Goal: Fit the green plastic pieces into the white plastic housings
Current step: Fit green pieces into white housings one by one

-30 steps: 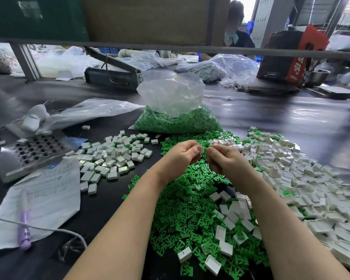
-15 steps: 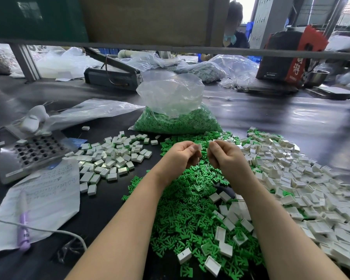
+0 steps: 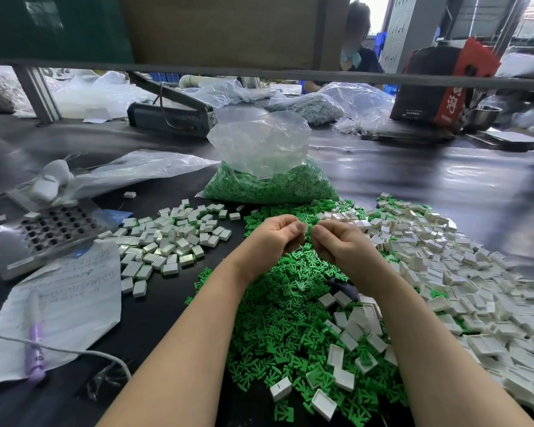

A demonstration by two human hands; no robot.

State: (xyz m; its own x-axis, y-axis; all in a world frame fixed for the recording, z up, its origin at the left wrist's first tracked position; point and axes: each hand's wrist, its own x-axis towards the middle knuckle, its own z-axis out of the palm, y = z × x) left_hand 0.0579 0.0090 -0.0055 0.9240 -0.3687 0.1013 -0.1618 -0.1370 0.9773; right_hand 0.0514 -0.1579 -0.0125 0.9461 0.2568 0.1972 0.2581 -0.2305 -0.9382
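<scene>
Above the heap of green plastic pieces on the dark bench, the left hand and right hand meet fingertip to fingertip, each grip curled and pinching a small white housing held between them. Loose white plastic housings spread to the right, touching the green heap. A separate pile of white housings lies to the left, and a clear bag of green pieces stands behind.
</scene>
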